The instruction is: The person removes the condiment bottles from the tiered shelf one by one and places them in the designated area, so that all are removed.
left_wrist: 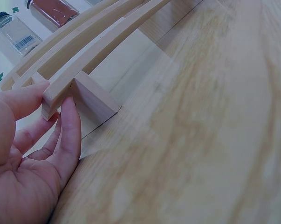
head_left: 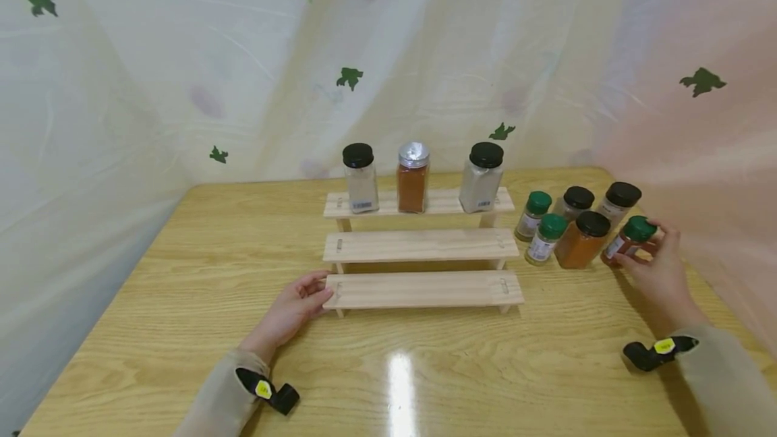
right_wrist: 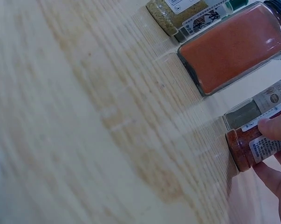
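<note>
A three-step wooden spice rack (head_left: 421,248) stands mid-table. My left hand (head_left: 300,303) pinches the left end of its lowest step, with the thumb on top and fingers beneath, as the left wrist view shows. Over at the right, my right hand (head_left: 662,275) grips a green-capped spice jar (head_left: 628,238) with dark red contents, thumb and fingers at its sides. In the right wrist view the lower part of this jar (right_wrist: 243,151) and its labels show between thumb and fingers, close to the table surface.
On the top step stand a black-lidded jar (head_left: 361,181), a silver-lidded jar of red-orange powder (head_left: 413,184) and another black-lidded jar (head_left: 482,181). Left of my right hand cluster several jars, including an orange one (head_left: 581,241) and two green-capped ones. A curtain (head_left: 388,52) hangs behind.
</note>
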{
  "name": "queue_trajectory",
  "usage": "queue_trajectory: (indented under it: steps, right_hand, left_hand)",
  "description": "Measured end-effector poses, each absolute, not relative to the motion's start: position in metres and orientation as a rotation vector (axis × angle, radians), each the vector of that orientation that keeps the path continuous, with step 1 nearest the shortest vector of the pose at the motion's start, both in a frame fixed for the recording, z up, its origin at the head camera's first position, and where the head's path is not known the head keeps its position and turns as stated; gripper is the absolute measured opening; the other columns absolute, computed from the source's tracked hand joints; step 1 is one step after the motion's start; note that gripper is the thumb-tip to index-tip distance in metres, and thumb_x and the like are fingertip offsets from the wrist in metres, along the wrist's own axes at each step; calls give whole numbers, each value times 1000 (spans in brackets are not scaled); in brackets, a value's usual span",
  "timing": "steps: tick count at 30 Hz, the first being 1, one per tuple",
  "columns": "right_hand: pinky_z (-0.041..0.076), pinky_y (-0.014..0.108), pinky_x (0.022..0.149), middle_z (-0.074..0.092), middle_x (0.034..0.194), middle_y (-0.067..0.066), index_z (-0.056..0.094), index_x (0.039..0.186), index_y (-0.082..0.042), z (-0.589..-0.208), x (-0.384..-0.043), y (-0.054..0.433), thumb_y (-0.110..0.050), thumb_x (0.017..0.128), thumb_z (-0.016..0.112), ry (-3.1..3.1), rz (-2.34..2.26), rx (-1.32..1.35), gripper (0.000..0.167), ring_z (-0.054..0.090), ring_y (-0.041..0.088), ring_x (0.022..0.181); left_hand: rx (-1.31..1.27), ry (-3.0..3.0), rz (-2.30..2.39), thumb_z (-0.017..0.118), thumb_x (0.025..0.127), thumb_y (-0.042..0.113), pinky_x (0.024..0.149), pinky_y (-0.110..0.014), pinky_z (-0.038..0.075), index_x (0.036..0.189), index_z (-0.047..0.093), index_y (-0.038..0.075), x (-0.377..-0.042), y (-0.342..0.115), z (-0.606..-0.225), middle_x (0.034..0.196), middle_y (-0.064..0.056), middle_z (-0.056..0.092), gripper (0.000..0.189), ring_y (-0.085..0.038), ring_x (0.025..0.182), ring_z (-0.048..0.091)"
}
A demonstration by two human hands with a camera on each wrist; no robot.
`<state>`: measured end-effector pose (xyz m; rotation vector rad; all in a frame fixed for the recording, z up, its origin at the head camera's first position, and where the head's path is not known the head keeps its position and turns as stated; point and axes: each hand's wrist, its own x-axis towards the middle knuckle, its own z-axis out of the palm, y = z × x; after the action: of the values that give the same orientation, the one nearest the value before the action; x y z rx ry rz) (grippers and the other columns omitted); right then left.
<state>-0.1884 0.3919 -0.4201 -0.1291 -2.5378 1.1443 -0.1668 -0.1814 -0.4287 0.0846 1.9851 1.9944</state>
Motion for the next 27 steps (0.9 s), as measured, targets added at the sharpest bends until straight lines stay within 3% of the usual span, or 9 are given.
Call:
queue_trajectory:
  steps: [12,15,17,19,24,27]
  right_hand:
    - [37,-4,67,35,124,28,4,141,-11,-419,-190,392,9,87,57,-2547,1146,-109,78,33,-15,90]
    - [38,-3,70,36,123,24,4,142,-15,-418,-191,391,6,88,57,-2558,1131,-116,78,46,5,101]
    - [39,-2,71,36,122,21,4,142,-17,-417,-191,391,4,89,57,-2574,1113,-132,78,47,21,108]
    - [39,-2,72,37,120,17,6,142,-19,-416,-190,392,3,89,57,-2575,1121,-135,77,44,26,113]
    - [39,-2,72,36,114,3,12,142,-22,-413,-187,395,0,89,60,-2551,1188,-94,74,39,-4,103]
    - [39,-3,71,35,113,-4,18,142,-21,-410,-186,399,-3,89,62,-2550,1184,-60,71,34,-10,98]
  left_hand:
    - [123,1989,1995,51,95,3,77,-18,52,137,30,-14,-168,-182,-427,103,0,53,50,-4,90,57]
    - [119,2000,1991,52,95,3,77,-18,52,136,31,-13,-169,-182,-426,102,0,52,49,-4,89,57]
    - [109,2002,1988,52,95,4,76,-18,52,136,31,-13,-168,-181,-425,103,0,52,49,-4,89,56]
    - [97,1997,1990,51,95,3,76,-18,52,136,30,-13,-168,-181,-425,102,0,52,49,-4,89,56]
    - [87,1988,1995,51,95,2,76,-18,52,137,30,-13,-167,-181,-427,102,1,52,49,-4,89,56]
    - [92,1985,1991,50,95,3,76,-18,52,137,29,-13,-166,-181,-427,103,0,51,49,-4,89,56]
